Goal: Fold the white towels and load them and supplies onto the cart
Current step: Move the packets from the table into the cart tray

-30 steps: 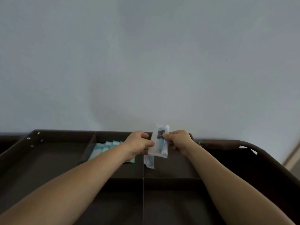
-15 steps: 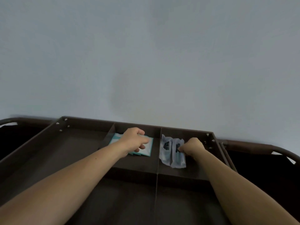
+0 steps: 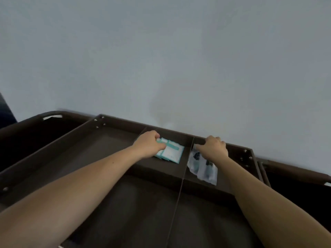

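Observation:
The dark brown cart tray (image 3: 53, 151) has several compartments split by thin dividers. In a far middle compartment lies a small stack of teal-and-white packets (image 3: 172, 152); my left hand (image 3: 149, 144) holds their left edge with curled fingers. To the right of a divider, two clear plastic sachets (image 3: 204, 169) with dark contents lie flat. My right hand (image 3: 214, 147) rests on their far end, fingers curled down near the tray's back wall. No towels are in view.
A plain grey wall (image 3: 161, 59) rises right behind the cart. A brown cart handle (image 3: 295, 171) sticks out at the right, and another rail (image 3: 52, 114) curves at the far left. The large near compartments (image 3: 125, 203) hold nothing visible.
A second ago both hands held a clear sachet up above the tray. It now lies in the right compartment, my left hand has moved onto the teal packets, and the view has shifted right.

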